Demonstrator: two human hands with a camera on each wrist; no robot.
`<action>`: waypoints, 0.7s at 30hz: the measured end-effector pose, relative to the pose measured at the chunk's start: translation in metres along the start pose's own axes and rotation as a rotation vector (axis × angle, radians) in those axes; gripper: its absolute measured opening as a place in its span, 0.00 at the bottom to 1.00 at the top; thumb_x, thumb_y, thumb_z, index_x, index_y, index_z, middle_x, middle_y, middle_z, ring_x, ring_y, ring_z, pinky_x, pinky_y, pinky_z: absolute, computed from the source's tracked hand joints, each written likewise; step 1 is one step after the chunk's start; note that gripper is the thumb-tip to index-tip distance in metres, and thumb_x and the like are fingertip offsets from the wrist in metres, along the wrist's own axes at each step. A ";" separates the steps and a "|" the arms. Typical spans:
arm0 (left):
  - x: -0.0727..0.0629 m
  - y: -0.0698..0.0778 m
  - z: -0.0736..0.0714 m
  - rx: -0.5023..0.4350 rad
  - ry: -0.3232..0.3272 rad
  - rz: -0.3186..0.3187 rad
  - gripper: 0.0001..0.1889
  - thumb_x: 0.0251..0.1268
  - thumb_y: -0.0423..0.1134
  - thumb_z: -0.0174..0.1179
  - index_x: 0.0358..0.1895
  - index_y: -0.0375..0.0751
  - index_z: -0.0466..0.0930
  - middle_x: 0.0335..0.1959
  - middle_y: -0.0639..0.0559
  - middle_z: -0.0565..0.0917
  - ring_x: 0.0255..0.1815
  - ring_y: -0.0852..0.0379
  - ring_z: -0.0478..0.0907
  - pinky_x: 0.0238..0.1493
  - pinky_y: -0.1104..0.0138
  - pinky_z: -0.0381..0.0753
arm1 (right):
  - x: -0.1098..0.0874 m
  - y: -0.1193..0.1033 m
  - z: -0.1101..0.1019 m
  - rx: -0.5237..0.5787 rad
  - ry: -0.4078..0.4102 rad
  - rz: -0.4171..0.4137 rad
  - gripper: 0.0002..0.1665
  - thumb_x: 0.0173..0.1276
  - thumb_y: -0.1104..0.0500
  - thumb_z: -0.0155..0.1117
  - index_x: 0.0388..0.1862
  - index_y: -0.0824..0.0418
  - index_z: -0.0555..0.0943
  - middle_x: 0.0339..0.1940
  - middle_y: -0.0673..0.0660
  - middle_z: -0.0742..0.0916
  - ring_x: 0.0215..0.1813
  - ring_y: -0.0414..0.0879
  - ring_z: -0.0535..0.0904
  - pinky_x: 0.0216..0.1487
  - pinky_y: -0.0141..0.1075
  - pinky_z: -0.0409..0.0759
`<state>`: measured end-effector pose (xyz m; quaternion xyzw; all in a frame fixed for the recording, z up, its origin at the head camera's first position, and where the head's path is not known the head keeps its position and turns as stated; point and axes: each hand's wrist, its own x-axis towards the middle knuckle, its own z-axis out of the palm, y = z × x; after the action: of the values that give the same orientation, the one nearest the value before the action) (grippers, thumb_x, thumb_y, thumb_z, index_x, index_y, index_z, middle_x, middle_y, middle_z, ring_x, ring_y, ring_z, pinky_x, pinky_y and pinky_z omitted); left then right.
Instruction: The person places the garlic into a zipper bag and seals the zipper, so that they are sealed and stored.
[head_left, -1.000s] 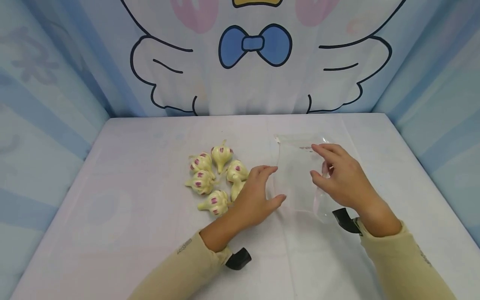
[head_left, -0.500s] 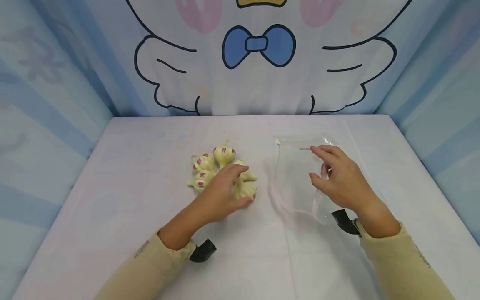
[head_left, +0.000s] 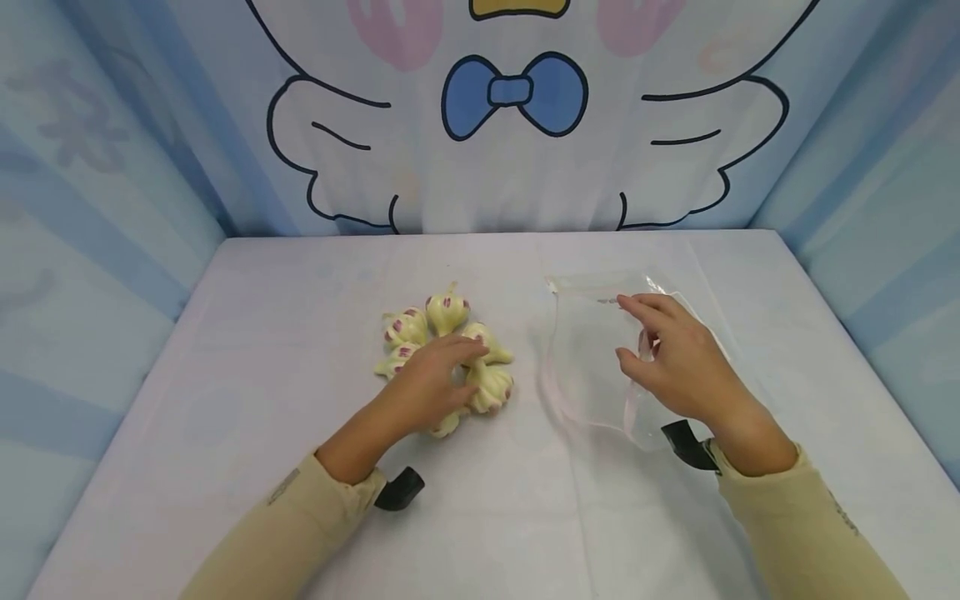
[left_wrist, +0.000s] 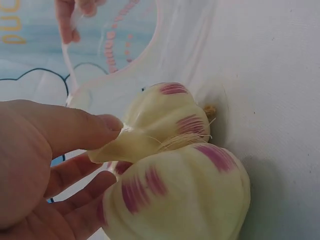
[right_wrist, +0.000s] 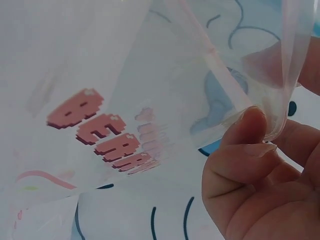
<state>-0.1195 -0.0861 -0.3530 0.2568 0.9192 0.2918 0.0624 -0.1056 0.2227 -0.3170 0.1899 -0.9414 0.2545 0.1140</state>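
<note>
Several garlic bulbs, cream with purple streaks, lie clustered left of the middle of the table. My left hand reaches over this cluster and covers part of it. In the left wrist view its thumb tip is right at the neck of one garlic bulb, while the fingers lie beside a nearer bulb. To the right, a clear plastic bag with a pink edge is partly raised. My right hand pinches the bag's edge between thumb and fingers; red lettering shows on the film.
A white cloth covers the table. Behind it hangs a curtain printed with a blue bow, and blue patterned curtains close in both sides. Black wrist devices protrude from beneath the beige sleeves.
My left hand has moved left from near the bag to the garlic, then drawn slightly back. Two bulbs on the cluster's right have shifted and turned. The right hand stays at the bag.
</note>
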 end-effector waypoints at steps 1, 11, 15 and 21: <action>0.001 -0.001 0.001 0.011 0.000 0.007 0.25 0.62 0.31 0.69 0.64 0.36 0.78 0.63 0.44 0.78 0.68 0.47 0.71 0.67 0.56 0.69 | 0.000 0.000 0.000 0.000 0.000 -0.001 0.33 0.60 0.69 0.69 0.66 0.71 0.75 0.59 0.63 0.78 0.35 0.44 0.73 0.35 0.36 0.76; 0.006 0.000 0.001 -0.027 -0.003 -0.057 0.14 0.63 0.26 0.66 0.51 0.38 0.85 0.48 0.50 0.84 0.47 0.54 0.79 0.49 0.63 0.79 | 0.002 -0.002 -0.001 -0.006 -0.023 0.020 0.33 0.62 0.68 0.67 0.67 0.71 0.74 0.61 0.64 0.77 0.37 0.47 0.75 0.37 0.43 0.78; 0.006 0.001 -0.003 -0.065 -0.004 -0.044 0.10 0.64 0.27 0.66 0.46 0.39 0.86 0.43 0.52 0.85 0.44 0.54 0.80 0.46 0.64 0.80 | 0.002 -0.003 -0.001 -0.005 -0.025 0.020 0.33 0.62 0.67 0.67 0.67 0.71 0.74 0.61 0.64 0.77 0.37 0.47 0.75 0.37 0.42 0.78; 0.005 0.008 -0.011 -0.132 -0.004 -0.014 0.09 0.64 0.29 0.67 0.46 0.41 0.86 0.41 0.54 0.85 0.42 0.57 0.80 0.44 0.67 0.81 | 0.002 -0.004 -0.001 -0.004 -0.029 0.034 0.33 0.62 0.67 0.68 0.68 0.70 0.74 0.61 0.64 0.77 0.38 0.47 0.75 0.37 0.41 0.78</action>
<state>-0.1227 -0.0833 -0.3392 0.2462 0.8997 0.3508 0.0832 -0.1054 0.2197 -0.3137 0.1773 -0.9465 0.2518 0.0965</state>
